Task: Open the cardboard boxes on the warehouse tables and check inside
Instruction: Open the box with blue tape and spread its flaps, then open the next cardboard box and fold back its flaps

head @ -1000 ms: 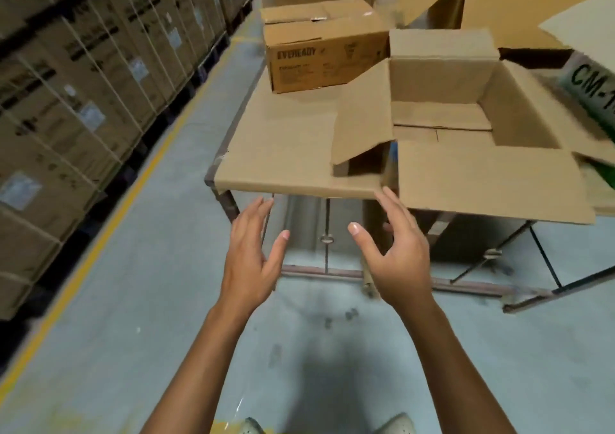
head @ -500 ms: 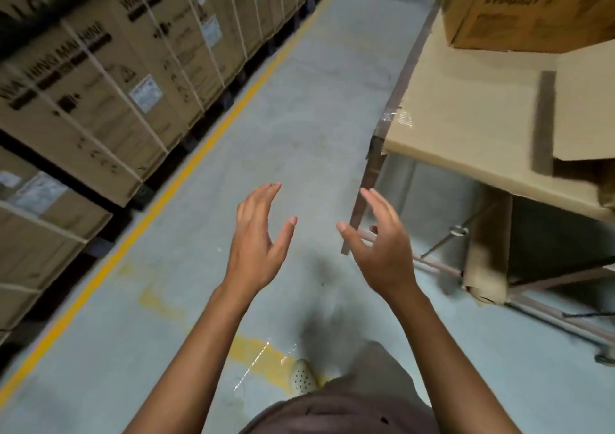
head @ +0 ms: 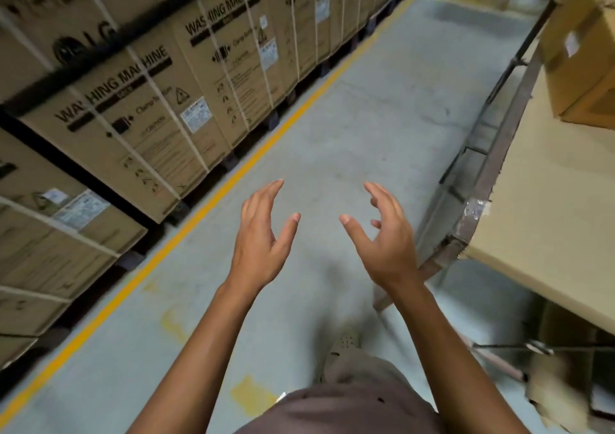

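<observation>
My left hand (head: 263, 237) and my right hand (head: 382, 237) are raised over the grey aisle floor, palms facing each other, fingers spread, nothing in either. To their right stands the warehouse table (head: 545, 200), its top covered with brown cardboard sheet and its near corner taped. A closed cardboard box (head: 579, 57) sits on the table at the top right edge of the view, well beyond my right hand. The opened box seen earlier is out of view.
Tall strapped washing-machine cartons (head: 139, 100) line the left side on dark pallets. A yellow floor line (head: 213, 200) runs along them. The grey concrete aisle (head: 382, 100) stretches ahead between cartons and table. Metal table legs and braces (head: 506, 347) show at lower right.
The view has swung left and forward along the aisle, away from the opened box, which has left the frame. Both hands stay raised and empty, now over the floor beside the table corner.
</observation>
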`<control>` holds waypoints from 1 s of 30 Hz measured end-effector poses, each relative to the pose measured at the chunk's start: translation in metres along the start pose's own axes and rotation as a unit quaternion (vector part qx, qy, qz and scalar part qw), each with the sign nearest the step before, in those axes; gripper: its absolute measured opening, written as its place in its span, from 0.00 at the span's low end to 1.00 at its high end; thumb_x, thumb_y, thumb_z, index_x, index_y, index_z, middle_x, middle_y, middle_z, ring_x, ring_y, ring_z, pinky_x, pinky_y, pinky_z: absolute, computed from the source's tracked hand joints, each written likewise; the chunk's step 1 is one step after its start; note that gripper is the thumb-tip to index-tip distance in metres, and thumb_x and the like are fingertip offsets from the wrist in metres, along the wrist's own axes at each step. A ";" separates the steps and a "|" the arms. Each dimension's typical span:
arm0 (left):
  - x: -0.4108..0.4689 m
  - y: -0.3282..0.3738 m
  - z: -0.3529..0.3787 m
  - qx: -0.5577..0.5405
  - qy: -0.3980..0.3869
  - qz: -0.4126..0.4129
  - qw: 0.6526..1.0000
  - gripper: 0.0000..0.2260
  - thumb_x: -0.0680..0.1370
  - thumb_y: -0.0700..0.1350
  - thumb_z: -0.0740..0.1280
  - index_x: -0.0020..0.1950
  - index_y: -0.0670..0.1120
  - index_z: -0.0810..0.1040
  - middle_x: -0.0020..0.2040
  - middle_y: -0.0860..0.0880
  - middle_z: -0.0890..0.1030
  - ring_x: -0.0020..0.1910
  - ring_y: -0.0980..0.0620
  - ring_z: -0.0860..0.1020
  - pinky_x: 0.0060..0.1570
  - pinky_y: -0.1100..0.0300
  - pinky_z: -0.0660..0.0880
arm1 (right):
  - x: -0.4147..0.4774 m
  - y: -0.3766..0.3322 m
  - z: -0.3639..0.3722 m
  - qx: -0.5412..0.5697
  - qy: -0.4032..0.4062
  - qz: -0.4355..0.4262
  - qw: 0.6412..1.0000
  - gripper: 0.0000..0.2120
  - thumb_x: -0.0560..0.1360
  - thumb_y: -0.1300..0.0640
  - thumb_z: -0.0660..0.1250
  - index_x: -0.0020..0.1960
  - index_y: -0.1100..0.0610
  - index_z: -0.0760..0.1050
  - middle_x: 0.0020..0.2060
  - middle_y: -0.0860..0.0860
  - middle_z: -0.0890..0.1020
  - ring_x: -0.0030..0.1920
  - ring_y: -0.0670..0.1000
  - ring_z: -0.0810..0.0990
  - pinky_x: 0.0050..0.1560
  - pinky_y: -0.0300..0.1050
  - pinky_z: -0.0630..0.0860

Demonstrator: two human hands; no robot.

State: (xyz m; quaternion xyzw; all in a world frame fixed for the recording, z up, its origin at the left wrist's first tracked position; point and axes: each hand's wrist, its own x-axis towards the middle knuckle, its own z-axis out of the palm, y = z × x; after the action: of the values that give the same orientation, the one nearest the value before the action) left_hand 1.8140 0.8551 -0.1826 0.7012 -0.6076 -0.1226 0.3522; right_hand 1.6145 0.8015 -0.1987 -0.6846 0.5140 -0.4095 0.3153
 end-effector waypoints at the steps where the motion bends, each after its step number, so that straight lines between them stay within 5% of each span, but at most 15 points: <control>1: 0.018 0.002 0.001 0.001 -0.001 0.002 1.000 0.25 0.81 0.53 0.63 0.76 0.46 0.67 0.72 0.48 0.72 0.72 0.49 0.68 0.70 0.61 0.61 | 0.017 0.001 0.000 0.002 0.001 0.001 1.000 0.32 0.74 0.38 0.64 0.73 0.53 0.69 0.71 0.50 0.72 0.70 0.53 0.72 0.63 0.61 0.75; 5: 0.094 0.013 0.011 -0.005 0.000 0.022 1.000 0.25 0.81 0.54 0.62 0.76 0.47 0.67 0.72 0.49 0.72 0.72 0.49 0.68 0.69 0.60 0.61 | 0.086 0.005 -0.004 -0.002 0.002 -0.005 1.000 0.33 0.74 0.37 0.64 0.73 0.52 0.69 0.71 0.50 0.72 0.70 0.53 0.72 0.63 0.61 0.75; 10: 0.172 0.019 0.036 -0.018 -0.013 0.056 0.998 0.24 0.81 0.54 0.63 0.76 0.48 0.67 0.73 0.50 0.71 0.72 0.53 0.67 0.66 0.76 0.53 | 0.155 0.012 -0.006 -0.012 0.022 -0.001 1.000 0.33 0.73 0.37 0.64 0.73 0.51 0.69 0.72 0.49 0.71 0.70 0.52 0.72 0.63 0.59 0.75; 13: 0.220 0.016 0.054 -0.035 -0.030 0.080 0.996 0.24 0.81 0.53 0.64 0.76 0.47 0.67 0.73 0.50 0.71 0.72 0.52 0.67 0.67 0.77 0.53 | 0.189 0.019 -0.004 -0.016 0.046 0.012 0.999 0.33 0.73 0.37 0.65 0.73 0.51 0.69 0.72 0.49 0.71 0.70 0.51 0.72 0.63 0.59 0.75; 17: 0.294 0.010 0.085 -0.062 -0.051 0.110 0.991 0.24 0.81 0.53 0.64 0.76 0.47 0.67 0.72 0.50 0.72 0.72 0.51 0.68 0.69 0.72 0.57 | 0.239 0.037 -0.002 -0.032 0.085 0.033 0.995 0.33 0.73 0.37 0.64 0.73 0.51 0.68 0.72 0.49 0.71 0.70 0.52 0.71 0.63 0.60 0.75; 22: 0.402 0.011 0.136 -0.155 -0.105 0.130 0.974 0.22 0.83 0.52 0.60 0.76 0.47 0.67 0.72 0.53 0.71 0.72 0.53 0.68 0.68 0.44 0.70 | 0.319 0.058 -0.008 -0.057 0.164 0.078 0.982 0.33 0.74 0.37 0.64 0.75 0.50 0.67 0.73 0.47 0.69 0.72 0.49 0.69 0.66 0.59 0.73; 30: 0.545 0.048 0.195 -0.219 -0.187 0.223 0.931 0.22 0.83 0.52 0.59 0.76 0.48 0.67 0.68 0.57 0.70 0.71 0.52 0.69 0.67 0.43 0.71 | 0.420 0.064 -0.034 -0.094 0.276 0.145 0.946 0.32 0.74 0.38 0.65 0.75 0.45 0.65 0.75 0.45 0.66 0.73 0.47 0.67 0.68 0.58 0.72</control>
State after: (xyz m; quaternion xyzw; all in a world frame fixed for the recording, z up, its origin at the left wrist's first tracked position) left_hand 1.7862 0.2753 -0.1529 0.4171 -0.7614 -0.2997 0.3956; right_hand 1.6129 0.3800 -0.1382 -0.4894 0.7107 -0.4821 0.1518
